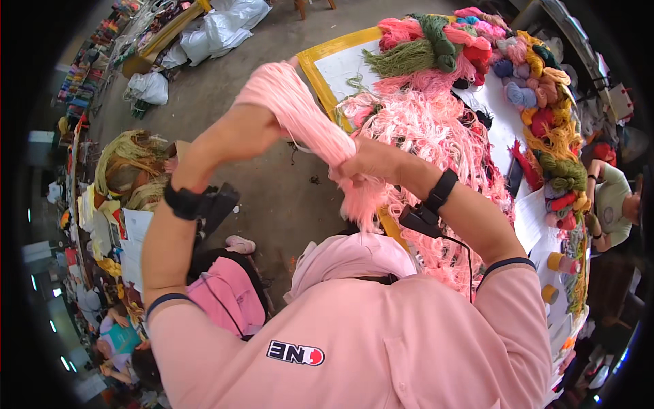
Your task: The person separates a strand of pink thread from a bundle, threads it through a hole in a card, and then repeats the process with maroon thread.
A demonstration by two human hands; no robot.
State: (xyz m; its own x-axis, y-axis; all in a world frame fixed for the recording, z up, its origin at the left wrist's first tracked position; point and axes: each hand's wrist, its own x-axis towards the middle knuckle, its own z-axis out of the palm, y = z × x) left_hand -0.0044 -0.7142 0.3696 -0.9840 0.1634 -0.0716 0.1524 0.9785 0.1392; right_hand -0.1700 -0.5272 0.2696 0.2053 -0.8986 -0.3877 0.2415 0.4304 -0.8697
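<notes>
Skein of pink yarn is up in the air between the two hands, over the floor and just left of the table, slanting down from left to right. Its upper end wraps over the left hand, hiding most of the fingers, so I cannot tell how tightly they close. The right hand is curled firmly around the lower part, and a loose pink tail hangs below the fist. Each wrist wears a black band, with a dark device beside it.

Near the right hand, a tangled pile of pink and white yarn spreads over the table, whose edge is yellow. At the table's far end lie an olive bundle, a dark green hank and more pink yarn. Blue, orange and yellow hanks run along the right side, with paper nearby.

On the left, tan yarn lies above some white sheets, well apart from the skein. White sacks stand on the floor at the upper left. At the far right is another person in a pale shirt
</notes>
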